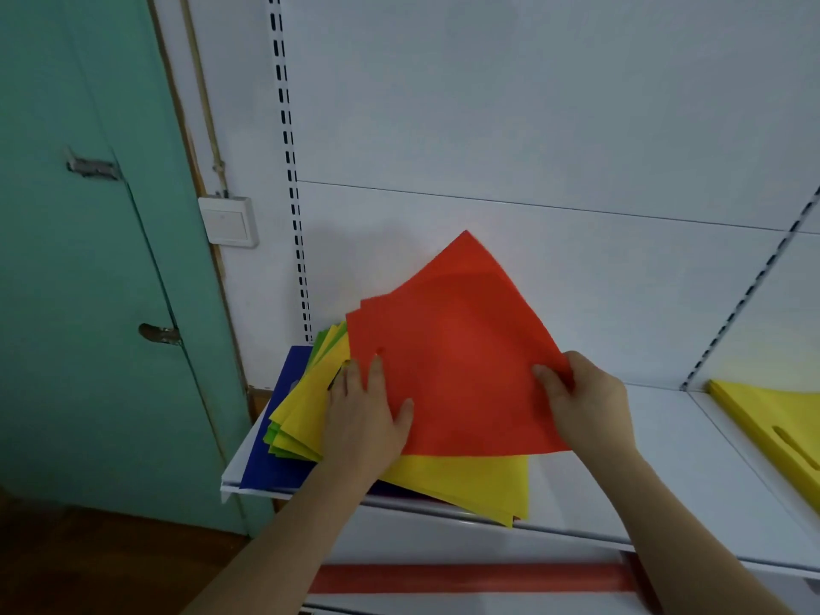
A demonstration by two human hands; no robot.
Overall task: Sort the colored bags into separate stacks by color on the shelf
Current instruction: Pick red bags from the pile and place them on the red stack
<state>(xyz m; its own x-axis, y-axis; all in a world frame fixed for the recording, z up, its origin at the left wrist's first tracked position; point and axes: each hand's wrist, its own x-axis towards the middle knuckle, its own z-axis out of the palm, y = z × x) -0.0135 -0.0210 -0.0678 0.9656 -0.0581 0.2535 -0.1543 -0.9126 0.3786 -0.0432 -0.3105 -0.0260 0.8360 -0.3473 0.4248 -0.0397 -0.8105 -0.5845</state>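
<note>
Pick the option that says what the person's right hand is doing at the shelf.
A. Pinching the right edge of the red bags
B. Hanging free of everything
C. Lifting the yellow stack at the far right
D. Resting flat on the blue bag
A: the right hand has its fingers curled over the right edge of the red bags, while the yellow stack at the far right lies untouched on the shelf.
</note>
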